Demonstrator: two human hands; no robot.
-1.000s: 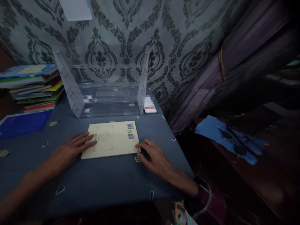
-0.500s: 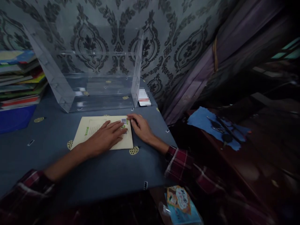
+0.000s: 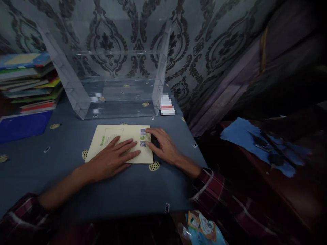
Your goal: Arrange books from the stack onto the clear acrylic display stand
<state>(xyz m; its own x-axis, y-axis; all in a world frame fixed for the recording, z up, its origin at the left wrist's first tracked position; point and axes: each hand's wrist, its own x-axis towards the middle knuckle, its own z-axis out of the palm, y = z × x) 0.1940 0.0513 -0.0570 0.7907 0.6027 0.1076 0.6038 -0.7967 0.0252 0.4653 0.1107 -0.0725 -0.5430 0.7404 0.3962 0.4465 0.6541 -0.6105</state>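
Note:
A thin cream booklet lies flat on the blue patterned tablecloth, a barcode and a QR code printed near its right side. Across its lower middle rests my left hand, palm down with the fingers spread. My right hand touches the booklet's right edge, thumb and fingers apart and slightly bent, the fingertips by the barcode. Neither hand is closed round anything.
Behind the booklet stands a clear plastic rack. A stack of books and a blue folder are at left. A white card lies beside the rack. Right of the table, tools lie on a blue cloth; a colourful packet is below.
The view has shifted, so the table's contents appear farther right. My left hand has slid back toward the booklet's near edge, uncovering the codes. My right thumb has come down onto the right edge.

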